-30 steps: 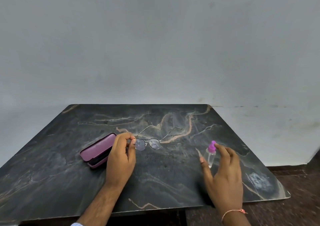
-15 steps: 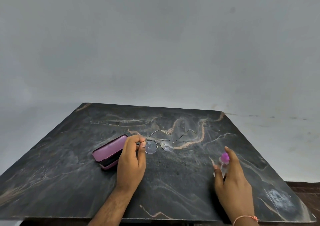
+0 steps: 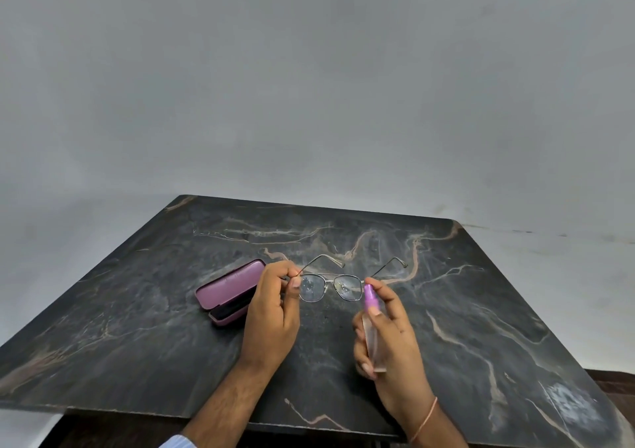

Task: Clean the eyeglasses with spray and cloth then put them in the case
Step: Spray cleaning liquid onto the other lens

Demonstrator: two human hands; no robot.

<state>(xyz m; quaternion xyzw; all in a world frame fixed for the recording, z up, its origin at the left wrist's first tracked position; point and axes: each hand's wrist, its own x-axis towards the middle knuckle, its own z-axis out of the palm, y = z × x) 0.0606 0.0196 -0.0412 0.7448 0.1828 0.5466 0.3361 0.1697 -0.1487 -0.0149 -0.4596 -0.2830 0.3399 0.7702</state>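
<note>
Since the earlier frame the right hand (image 3: 388, 337) has lifted the spray bottle (image 3: 371, 324) off the counter (image 3: 137, 344) and carried it up beside the eyeglasses (image 3: 331, 286). It grasps the bottle, forefinger on the purple nozzle, just beside the nearer lens. The left hand (image 3: 275, 313) pinches the frame's left hinge, holding the eyeglasses above mid-counter. Risk: the one-point pinch may let the frame twist or drop under spray. Beyond, toward the left edge, the case (image 3: 228, 291) lies open; overspray could wet it.
</note>
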